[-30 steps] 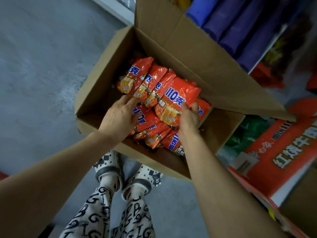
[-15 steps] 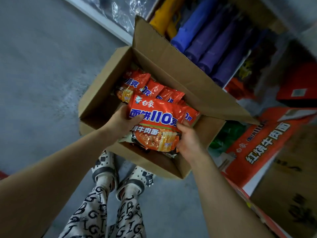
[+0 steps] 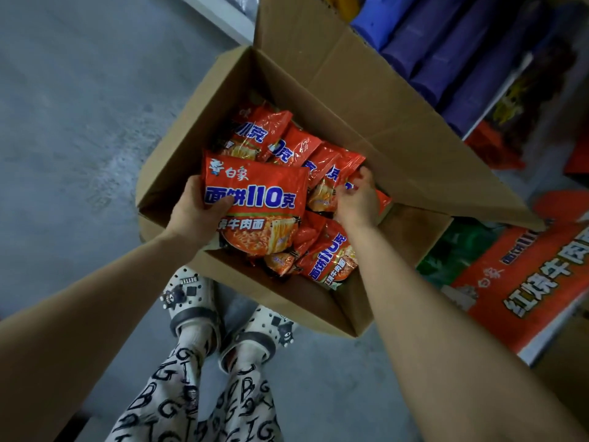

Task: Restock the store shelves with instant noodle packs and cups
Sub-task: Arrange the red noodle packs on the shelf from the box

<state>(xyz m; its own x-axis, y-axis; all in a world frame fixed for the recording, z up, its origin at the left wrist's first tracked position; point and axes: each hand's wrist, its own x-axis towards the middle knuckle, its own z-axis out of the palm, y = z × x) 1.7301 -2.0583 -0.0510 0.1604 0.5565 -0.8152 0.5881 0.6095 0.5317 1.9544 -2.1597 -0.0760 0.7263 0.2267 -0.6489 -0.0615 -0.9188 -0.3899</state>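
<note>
Both bare forearms reach forward and down, close together. The left hand (image 3: 196,215) grips a noodle pack (image 3: 255,199) by its edge, thumb on its face, while the right hand (image 3: 357,204), knuckles up, curls its fingers over a second pack (image 3: 328,186).

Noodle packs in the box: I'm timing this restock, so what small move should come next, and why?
Probably the right hand should lift the noodle pack that its fingers curl over clear of the cardboard box. The left hand holds a raised pack above the rest, so both hands would then carry stock to the shelf.
</note>
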